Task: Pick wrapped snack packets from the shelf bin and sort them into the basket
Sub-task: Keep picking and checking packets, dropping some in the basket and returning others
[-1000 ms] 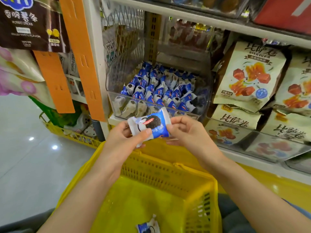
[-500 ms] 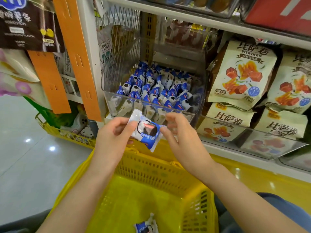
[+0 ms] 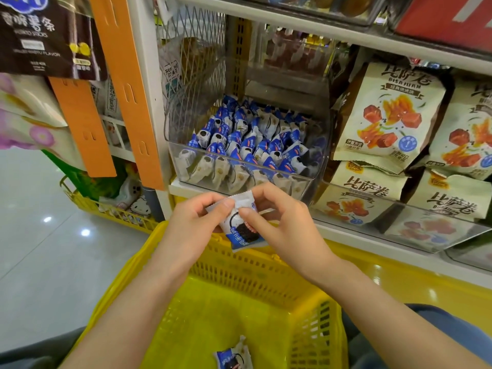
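Shelf (image 3: 177, 188) ahead of me: clear bin (image 3: 266, 182) full of blue-white packets (image 3: 255, 139) at its left end. Second bin (image 3: 426, 230) touching it on the right holds cream bags (image 3: 370, 182).

Two hands, the left hand (image 3: 194, 225) and the right hand (image 3: 287, 225), are pinching one wrapped packet (image 3: 239, 230). One second packet (image 3: 233, 359) is lying at the near edge of the single yellow basket (image 3: 266, 265). One clear bin (image 3: 320, 166) is holding dozens of blue-and-white packets (image 3: 247, 139), too crowded for counting. Two orange strips (image 3: 127, 83) are hanging left of the bin. Four cream bags (image 3: 388, 110) are standing to its right, two above two. More are blurring behind a clear front. One smaller yellow basket (image 3: 106, 209) is sitting far left.
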`<state>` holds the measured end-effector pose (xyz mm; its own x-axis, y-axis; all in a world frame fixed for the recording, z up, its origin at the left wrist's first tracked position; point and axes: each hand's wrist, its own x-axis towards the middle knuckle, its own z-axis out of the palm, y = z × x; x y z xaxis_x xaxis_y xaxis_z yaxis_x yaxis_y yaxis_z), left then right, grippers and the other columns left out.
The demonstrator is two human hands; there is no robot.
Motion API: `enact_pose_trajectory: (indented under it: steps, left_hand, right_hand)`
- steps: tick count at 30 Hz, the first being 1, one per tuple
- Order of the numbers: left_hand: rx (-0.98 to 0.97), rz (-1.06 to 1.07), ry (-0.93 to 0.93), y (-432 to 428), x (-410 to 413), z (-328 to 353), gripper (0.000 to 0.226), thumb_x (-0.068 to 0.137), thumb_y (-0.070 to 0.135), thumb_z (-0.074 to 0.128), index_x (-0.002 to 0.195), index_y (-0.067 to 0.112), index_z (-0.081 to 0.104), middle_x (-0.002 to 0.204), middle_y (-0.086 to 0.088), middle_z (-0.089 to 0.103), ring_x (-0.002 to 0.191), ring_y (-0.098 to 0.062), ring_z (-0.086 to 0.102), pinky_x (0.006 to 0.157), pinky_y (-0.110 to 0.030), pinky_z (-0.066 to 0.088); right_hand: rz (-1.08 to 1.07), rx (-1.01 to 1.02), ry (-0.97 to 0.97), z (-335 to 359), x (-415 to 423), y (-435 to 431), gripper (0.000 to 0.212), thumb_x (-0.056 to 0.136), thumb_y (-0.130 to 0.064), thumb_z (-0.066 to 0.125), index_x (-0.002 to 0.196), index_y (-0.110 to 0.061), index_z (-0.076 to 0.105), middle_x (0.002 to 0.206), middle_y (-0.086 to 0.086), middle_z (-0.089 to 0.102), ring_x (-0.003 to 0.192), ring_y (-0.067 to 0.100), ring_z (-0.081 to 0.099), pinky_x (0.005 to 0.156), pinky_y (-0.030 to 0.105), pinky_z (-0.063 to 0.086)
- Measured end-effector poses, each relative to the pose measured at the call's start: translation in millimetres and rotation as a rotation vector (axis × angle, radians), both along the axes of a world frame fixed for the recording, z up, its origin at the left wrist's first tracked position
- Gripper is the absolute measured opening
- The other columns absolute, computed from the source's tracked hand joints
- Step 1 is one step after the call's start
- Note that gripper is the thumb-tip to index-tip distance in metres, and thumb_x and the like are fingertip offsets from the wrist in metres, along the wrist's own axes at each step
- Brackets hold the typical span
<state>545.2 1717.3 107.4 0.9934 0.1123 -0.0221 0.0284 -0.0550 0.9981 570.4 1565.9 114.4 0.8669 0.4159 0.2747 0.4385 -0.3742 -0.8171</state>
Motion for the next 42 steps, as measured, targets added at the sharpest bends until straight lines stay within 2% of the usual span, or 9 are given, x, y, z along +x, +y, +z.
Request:
enact_pose_trajectory:
  steps: [6, 9, 12, 17, 21, 24, 27, 34, 42]
  left_hand:
    - [-0.085, 0.029, 0.123, -3.6, 3.3, -3.2, 0.017, 0.088, 0.029, 0.058, 0.103, 0.021, 0.06, 0.093, 0.002, 0.07, 0.082, -0.008, 0.067, 0.069, -0.023, 0.054]
    - [0.079, 0.031, 0.185, -5.8, 2.1, -3.7, 0.012, 0.086, 0.032, 0.061, 0.094, 0.026, 0.055, 0.091, 0.001, 0.066, 0.069, -0.008, 0.064, 0.056, -0.02, 0.051]
    - [0.288, 0.105, 0.161, -8.0, 3.3, -6.9, 0.013, 0.088, 0.034, 0.058, 0.084, 0.025, 0.049, 0.085, -0.003, 0.061, 0.064, -0.015, 0.062, 0.056, -0.029, 0.049]
    - [-0.138, -0.073, 0.217, -12.4, -0.5, -6.4, 0.022, 0.094, 0.033, 0.045, 0.097, 0.021, 0.063, 0.102, -0.007, 0.066, 0.088, -0.014, 0.062, 0.08, -0.032, 0.053]
    - [-0.409, -0.18, 0.195, -9.3, -3.9, -1.7, 0.045, 0.079, 0.043, 0.054, 0.109, 0.01, 0.064, 0.105, -0.009, 0.069, 0.103, -0.024, 0.064, 0.085, -0.036, 0.052]
    - [-0.445, -0.122, 0.169, -8.3, -1.8, 0.4, 0.03, 0.084, 0.011, 0.057, 0.112, 0.001, 0.058, 0.105, -0.016, 0.068, 0.098, -0.025, 0.067, 0.082, -0.033, 0.056]
    - [-0.452, -0.05, 0.197, -8.7, -1.6, -1.5, 0.041, 0.081, -0.006, 0.047, 0.122, -0.003, 0.048, 0.112, -0.024, 0.063, 0.097, -0.028, 0.067, 0.08, -0.036, 0.056]
    - [-0.319, -0.026, 0.179, -7.8, -1.4, -0.8, 0.029, 0.082, -0.003, 0.049, 0.106, 0.01, 0.06, 0.099, -0.013, 0.072, 0.094, -0.023, 0.069, 0.088, -0.044, 0.053]
    - [-0.23, -0.006, 0.121, -11.8, -2.0, -2.0, 0.018, 0.091, 0.011, 0.051, 0.102, 0.019, 0.063, 0.093, 0.001, 0.074, 0.091, -0.015, 0.069, 0.082, -0.035, 0.055]
  right_hand:
    - [-0.152, 0.232, 0.141, 0.7, 3.5, 1.1, 0.004, 0.087, -0.016, 0.063, 0.088, -0.02, 0.062, 0.082, -0.007, 0.067, 0.077, 0.007, 0.064, 0.073, 0.027, 0.055]
    - [-0.23, 0.318, 0.228, 1.9, 7.3, -2.2, 0.006, 0.087, -0.018, 0.062, 0.089, -0.013, 0.06, 0.089, 0.007, 0.068, 0.085, 0.02, 0.066, 0.08, 0.042, 0.055]
    - [-0.207, 0.232, 0.14, 0.7, 4.1, -0.3, 0.005, 0.085, -0.016, 0.064, 0.088, -0.017, 0.06, 0.085, -0.002, 0.067, 0.082, 0.011, 0.065, 0.078, 0.032, 0.055]
    - [-0.181, 0.085, -0.02, -3.2, -4.4, 5.4, 0.014, 0.082, -0.019, 0.068, 0.094, -0.024, 0.065, 0.089, -0.011, 0.063, 0.083, 0.0, 0.061, 0.075, 0.017, 0.051]
    - [-0.07, 0.085, 0.072, 1.8, -6.0, 7.4, 0.025, 0.08, -0.016, 0.07, 0.1, -0.03, 0.065, 0.099, -0.009, 0.065, 0.093, 0.0, 0.062, 0.081, 0.023, 0.054]
    - [-0.048, 0.072, 0.088, 1.5, -6.1, 10.0, 0.03, 0.078, -0.018, 0.071, 0.103, -0.031, 0.063, 0.101, -0.013, 0.063, 0.097, -0.003, 0.059, 0.084, 0.015, 0.05]
    - [-0.083, -0.085, 0.038, 0.3, -3.3, 10.1, 0.039, 0.074, -0.032, 0.071, 0.112, -0.031, 0.062, 0.104, -0.019, 0.058, 0.099, -0.007, 0.053, 0.084, 0.007, 0.042]
    - [-0.097, -0.106, 0.015, -1.3, 2.5, 6.6, 0.04, 0.073, -0.032, 0.074, 0.111, -0.03, 0.062, 0.103, -0.017, 0.059, 0.095, -0.004, 0.057, 0.077, 0.013, 0.05]
    - [-0.054, -0.144, -0.027, -0.6, 2.7, 2.9, 0.037, 0.082, -0.032, 0.064, 0.119, -0.026, 0.062, 0.101, -0.02, 0.056, 0.093, -0.008, 0.056, 0.08, 0.007, 0.045]
